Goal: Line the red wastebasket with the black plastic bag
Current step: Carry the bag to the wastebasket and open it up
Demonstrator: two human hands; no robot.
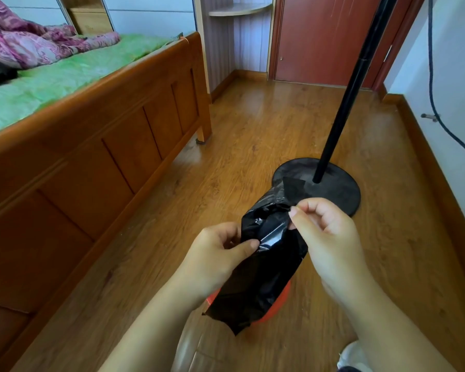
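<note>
From where I stand, the bag (269,259) hangs between the person's two hands over the middle of the floor (253,124). The left hand (218,253) pinches its left edge and the right hand (325,237) pinches its upper right edge. Right under the bag, mostly hidden by it, the wastebasket (279,302) sits on the floor. Just behind the hands is a stand base (333,189), with its pole (355,81) rising from it. The bed (91,146) runs along the left side, with a quilt (38,44) heaped at its far end. At the back is a door (325,36), with a corner shelf (239,9) to its left. A cable (432,76) hangs down the right wall (457,63). A shoe (352,355) shows beside the right forearm.
</note>
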